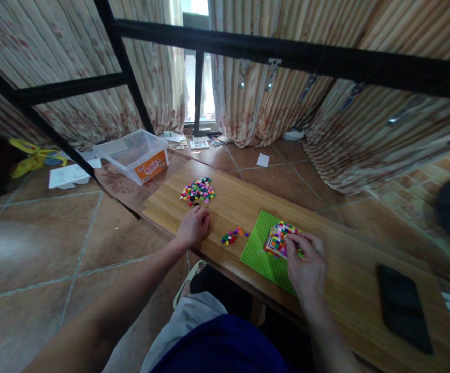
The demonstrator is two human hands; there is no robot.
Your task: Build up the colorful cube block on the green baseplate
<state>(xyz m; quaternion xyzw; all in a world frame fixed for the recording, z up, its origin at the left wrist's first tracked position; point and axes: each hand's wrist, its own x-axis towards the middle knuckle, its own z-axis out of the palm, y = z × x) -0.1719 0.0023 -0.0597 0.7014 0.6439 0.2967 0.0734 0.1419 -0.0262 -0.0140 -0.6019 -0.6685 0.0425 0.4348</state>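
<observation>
Our right hand pinches its curled fingers onto the block tower, which stands on the green baseplate. Our left hand rests loosely closed and empty on the table. At its 12 o'clock lies the block pile; at 3 o'clock, a few loose blocks.

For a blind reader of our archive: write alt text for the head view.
A person's right hand touches a multicoloured brick build on a green baseplate, while the left hand rests on the wooden table between a large pile of small bricks and a few loose ones. A black phone lies at the right.
</observation>
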